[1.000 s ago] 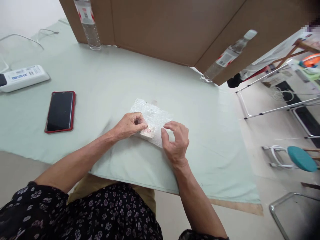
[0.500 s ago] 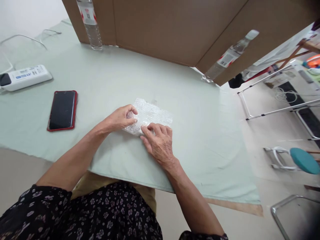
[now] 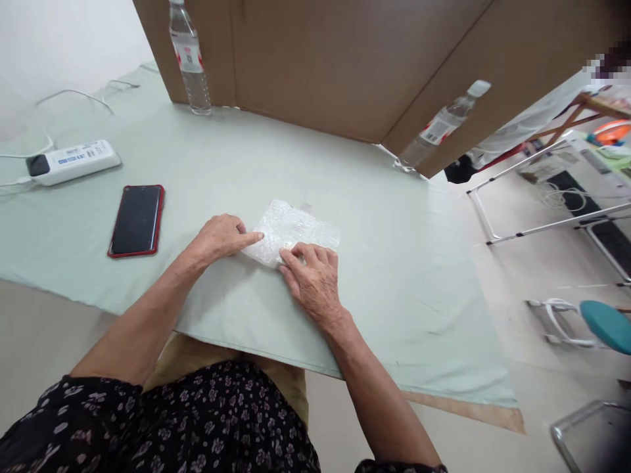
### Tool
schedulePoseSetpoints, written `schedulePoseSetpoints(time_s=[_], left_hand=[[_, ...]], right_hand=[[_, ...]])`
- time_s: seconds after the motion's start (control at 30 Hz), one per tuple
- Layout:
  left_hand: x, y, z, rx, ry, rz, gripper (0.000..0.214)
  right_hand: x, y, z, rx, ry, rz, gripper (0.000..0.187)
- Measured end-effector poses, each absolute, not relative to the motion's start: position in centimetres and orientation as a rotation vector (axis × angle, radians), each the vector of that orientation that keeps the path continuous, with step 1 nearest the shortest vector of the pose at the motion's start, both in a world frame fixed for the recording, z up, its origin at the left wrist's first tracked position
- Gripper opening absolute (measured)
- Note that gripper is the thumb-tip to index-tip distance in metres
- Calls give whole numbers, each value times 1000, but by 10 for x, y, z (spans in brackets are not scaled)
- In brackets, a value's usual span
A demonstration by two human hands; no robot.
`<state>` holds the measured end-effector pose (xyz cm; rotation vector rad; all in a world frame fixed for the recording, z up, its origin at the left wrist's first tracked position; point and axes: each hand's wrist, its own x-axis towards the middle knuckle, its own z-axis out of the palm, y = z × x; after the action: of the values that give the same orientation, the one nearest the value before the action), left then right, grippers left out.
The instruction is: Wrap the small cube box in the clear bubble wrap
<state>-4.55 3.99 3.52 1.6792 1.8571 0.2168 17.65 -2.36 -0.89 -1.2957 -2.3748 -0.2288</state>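
Observation:
A flat piece of clear bubble wrap (image 3: 296, 226), crinkled and roughly rectangular, lies on the cloth-covered table in front of me. My left hand (image 3: 224, 236) is at its left corner, with the thumb stretched over the edge of the plastic and the other fingers curled in. On the near edge rests my right hand (image 3: 315, 279), its fingers bent and pressing the wrap, thumb close by the index finger. A small pale patch shows at the right fingertips, too small to make out. Whether anything lies inside the wrap I cannot tell.
Left of my hands lie a phone in a red case (image 3: 137, 220) and a white power strip (image 3: 73, 162) with cables. A tall cardboard panel (image 3: 305, 66) stands behind, with water bottles (image 3: 192, 66) at either side. A teal stool (image 3: 608, 325) is at right.
My left hand has drawn slightly left, its index finger now curled back and its thumb straightened over the wrap. My right hand stays put on the near edge. The view has shifted slightly.

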Motion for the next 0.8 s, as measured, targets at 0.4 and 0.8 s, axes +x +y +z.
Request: schedulePoseSetpoints(time_s=[0.4, 0.8], left_hand=[[-23, 29, 12, 1294, 1670, 694, 15], [9, 32, 41, 1158, 1273, 612, 11]], right_hand=[[175, -24, -8, -1310, -2383, -224, 23], [181, -24, 0, -1236, -2312, 33, 19]])
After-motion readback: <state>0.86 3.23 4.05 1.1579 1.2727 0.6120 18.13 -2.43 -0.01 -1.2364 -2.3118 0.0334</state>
